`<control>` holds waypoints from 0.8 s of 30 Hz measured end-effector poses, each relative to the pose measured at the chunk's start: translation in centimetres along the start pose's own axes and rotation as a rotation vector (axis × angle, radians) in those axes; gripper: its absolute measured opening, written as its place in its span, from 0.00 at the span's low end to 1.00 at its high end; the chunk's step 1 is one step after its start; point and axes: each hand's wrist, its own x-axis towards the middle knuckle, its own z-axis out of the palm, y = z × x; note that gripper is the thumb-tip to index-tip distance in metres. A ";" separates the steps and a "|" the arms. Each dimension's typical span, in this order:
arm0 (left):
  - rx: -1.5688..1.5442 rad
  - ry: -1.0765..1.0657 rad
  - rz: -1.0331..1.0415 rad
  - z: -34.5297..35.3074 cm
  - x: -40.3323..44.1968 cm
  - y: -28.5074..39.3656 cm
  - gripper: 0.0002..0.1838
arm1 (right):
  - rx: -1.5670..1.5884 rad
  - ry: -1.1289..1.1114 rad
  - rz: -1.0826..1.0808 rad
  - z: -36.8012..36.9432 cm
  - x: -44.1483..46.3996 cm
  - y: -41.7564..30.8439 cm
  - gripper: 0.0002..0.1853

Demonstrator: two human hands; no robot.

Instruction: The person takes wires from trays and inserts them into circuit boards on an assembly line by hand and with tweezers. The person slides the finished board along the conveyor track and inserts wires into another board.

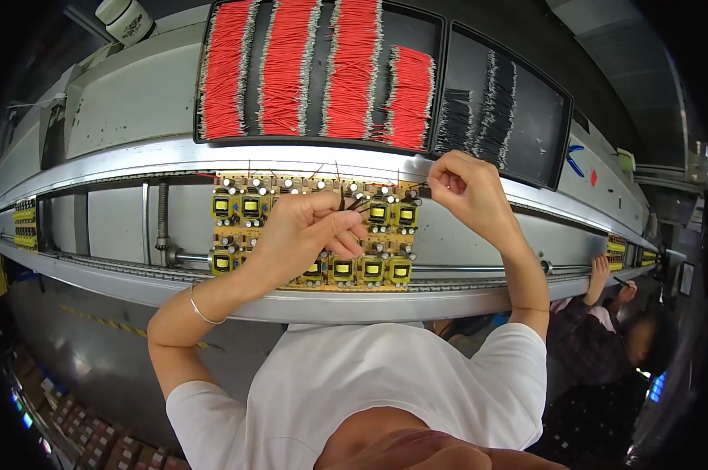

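Note:
Over the panel of circuit boards (342, 252), my left hand (307, 227) is closed, with a few short black wires (360, 205) sticking out between thumb and fingers. The boards carry yellow transformers and small capacitors, and several thin wires stand up along their far edge. My left hand and forearm hide part of the panel. Just past the panel's upper right corner, my right hand (471, 192) is pinched. A thin black wire (424, 186) appears to run from its fingertips toward the board edge; its far end is too small to make out.
Behind the rail, a black tray (315, 142) holds bundles of red wires (352, 70); another tray (538, 102) holds black wires (495, 110). Blue-handled pliers (576, 160) lie to the right. More boards (25, 223) sit at the line's left. A co-worker's hand (599, 274) is at far right.

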 end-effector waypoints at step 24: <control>-0.151 -0.063 0.004 0.7 0.0 -0.3 0.06 | 0.065 0.080 -0.428 0.9 -0.4 -4.8 0.06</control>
